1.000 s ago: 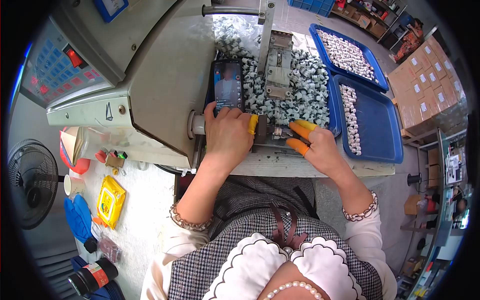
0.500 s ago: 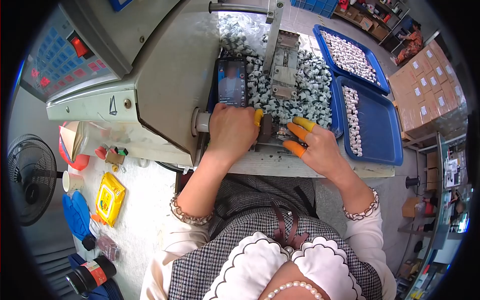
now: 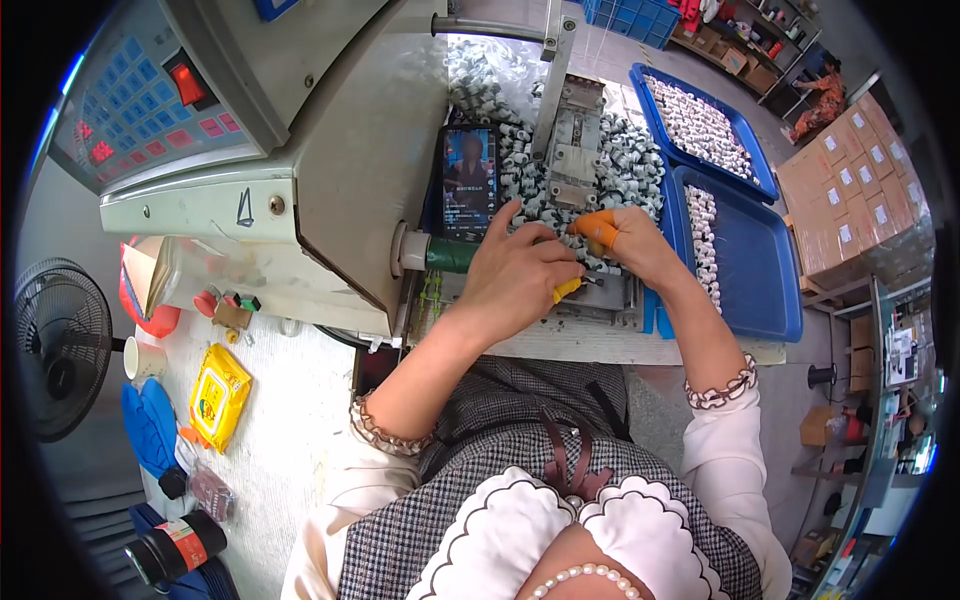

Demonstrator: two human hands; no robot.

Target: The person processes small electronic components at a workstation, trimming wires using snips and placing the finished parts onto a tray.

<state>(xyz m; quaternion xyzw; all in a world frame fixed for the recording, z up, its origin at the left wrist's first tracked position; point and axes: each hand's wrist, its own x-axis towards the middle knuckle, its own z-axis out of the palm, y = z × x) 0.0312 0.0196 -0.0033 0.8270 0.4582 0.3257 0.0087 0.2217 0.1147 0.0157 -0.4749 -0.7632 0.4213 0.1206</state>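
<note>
My left hand [image 3: 520, 270] is beside a green-wrapped cylinder [image 3: 450, 255] that sticks out from the bench machine [image 3: 345, 170]. Its fingers are spread, and the thumb in a yellow finger cot [image 3: 567, 290] is near a small dark part on the metal fixture. My right hand [image 3: 635, 245], with orange finger cots, pinches at the near edge of a heap of small white-and-black parts [image 3: 630, 150]; its fingertips hide whatever is between them. Behind the hands stands a metal guide block [image 3: 577, 160]. A phone [image 3: 469, 180] leans left of the heap.
Two blue trays, a far one [image 3: 755, 165] and a near one [image 3: 755, 270], hold rows of the parts. On the left are a control panel [image 3: 130, 110], a yellow wipes pack [image 3: 220, 397], blue gloves [image 3: 150, 425], a black jar [image 3: 180, 548] and a fan [image 3: 65, 350]. Cartons [image 3: 850, 190] stand at right.
My left hand has come off the spindle end and moved right and down, uncovering the green cylinder. My right hand has moved up to the heap, its fingers drawn together.
</note>
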